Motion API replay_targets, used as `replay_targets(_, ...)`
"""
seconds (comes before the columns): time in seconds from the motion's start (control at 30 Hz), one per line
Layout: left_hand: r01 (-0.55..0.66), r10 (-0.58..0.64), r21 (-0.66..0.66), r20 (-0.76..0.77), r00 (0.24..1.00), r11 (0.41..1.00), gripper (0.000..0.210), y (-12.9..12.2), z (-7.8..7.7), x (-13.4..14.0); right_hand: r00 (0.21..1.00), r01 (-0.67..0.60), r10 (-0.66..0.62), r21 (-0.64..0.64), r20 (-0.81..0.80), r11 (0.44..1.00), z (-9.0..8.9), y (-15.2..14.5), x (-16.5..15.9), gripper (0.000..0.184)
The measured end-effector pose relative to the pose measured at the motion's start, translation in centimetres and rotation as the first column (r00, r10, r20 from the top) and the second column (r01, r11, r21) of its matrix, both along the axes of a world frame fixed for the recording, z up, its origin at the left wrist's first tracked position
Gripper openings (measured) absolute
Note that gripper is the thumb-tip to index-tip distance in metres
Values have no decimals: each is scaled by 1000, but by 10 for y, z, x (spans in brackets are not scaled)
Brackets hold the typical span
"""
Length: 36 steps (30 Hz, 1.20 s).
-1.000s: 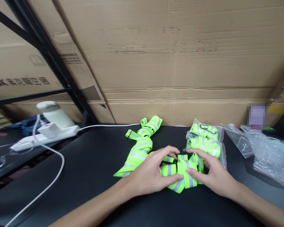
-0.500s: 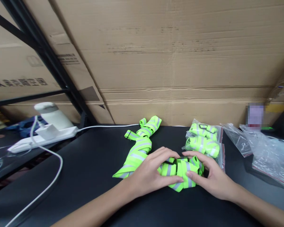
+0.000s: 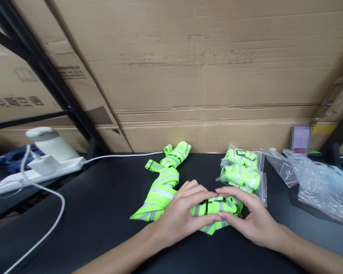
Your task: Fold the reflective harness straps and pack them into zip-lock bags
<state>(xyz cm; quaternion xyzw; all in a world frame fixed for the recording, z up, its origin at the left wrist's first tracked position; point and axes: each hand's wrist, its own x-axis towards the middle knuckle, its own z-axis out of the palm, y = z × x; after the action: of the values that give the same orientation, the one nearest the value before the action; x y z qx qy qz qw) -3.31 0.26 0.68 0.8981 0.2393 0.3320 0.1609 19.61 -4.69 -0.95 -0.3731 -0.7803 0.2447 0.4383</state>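
A folded neon-green reflective strap bundle (image 3: 217,208) with silver stripes and black fittings lies on the black table. My left hand (image 3: 185,211) grips its left side, fingers behind and thumb in front. On the right side, my right hand (image 3: 251,215) presses it the same way, fingertips and thumb near those of the left. The hands partly hide the bundle. Just left of my left hand lies a longer heap of loose reflective straps (image 3: 164,182). Beyond my right hand are two bagged strap bundles, a nearer one (image 3: 241,176) and a farther one (image 3: 240,156).
Clear zip bags (image 3: 321,186) lie at the right, over something pale blue. At the left, a white power strip (image 3: 57,166) holds a plug, with a white bottle (image 3: 53,142) behind it and a cable (image 3: 61,213) curving forward. A cardboard wall (image 3: 202,76) closes off the back.
Both hands have pressed the strap bundle flatter, and their thumbs have come closer together. The whole view has shifted slightly, so things appear further left.
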Motion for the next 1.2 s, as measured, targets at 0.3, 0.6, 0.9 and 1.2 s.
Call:
replay_targets(0.3,-59,67,-113,65,996,992,38,0,-4,1,958,-57,-70,424,278,904,10,15,27,35)
replay_targets(0.6,-152,225,-384,154,962,911,36,-2,-2,5,307,598,-816,567,490,566,13,73,155,38)
replay_targets(0.9,-149,255,-496,153,955,855,39,-2,-2,5,252,583,-697,470,671,663,-3,78,147,48)
replay_targets(1.2,-171,318,-561,174,932,810,43,1,-11,6,632,629,-773,542,61,557,22,59,109,55)
